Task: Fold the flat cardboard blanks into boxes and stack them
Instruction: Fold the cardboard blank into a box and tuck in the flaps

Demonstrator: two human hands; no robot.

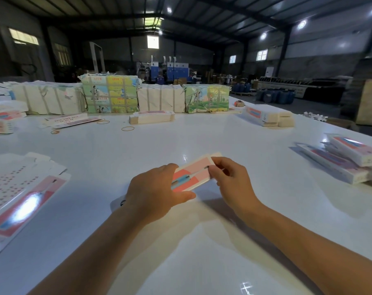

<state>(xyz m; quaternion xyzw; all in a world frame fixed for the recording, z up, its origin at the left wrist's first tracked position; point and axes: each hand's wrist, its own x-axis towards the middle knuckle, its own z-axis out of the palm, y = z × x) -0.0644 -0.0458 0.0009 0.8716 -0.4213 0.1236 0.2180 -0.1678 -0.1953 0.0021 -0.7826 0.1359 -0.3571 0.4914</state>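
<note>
Hands meet above the table (202, 133): I see the left hand (153, 194) gripping the near end of a pink box (193, 175), thumb underneath, and the right hand (229, 177) pinching its far end. Flat blanks (21, 192) lie at left. Folded boxes (346, 160) are stacked at right. Wrapped bundles (110, 94) line the far edge.

Left hand (153, 191), right hand (231, 177) grip pink box (191, 177) above table (202, 135).

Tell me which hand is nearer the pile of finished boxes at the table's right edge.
Right. The right hand pinches the box at its right end, on the side toward the pile of finished boxes; the left hand grips its other end, farther away.
</note>
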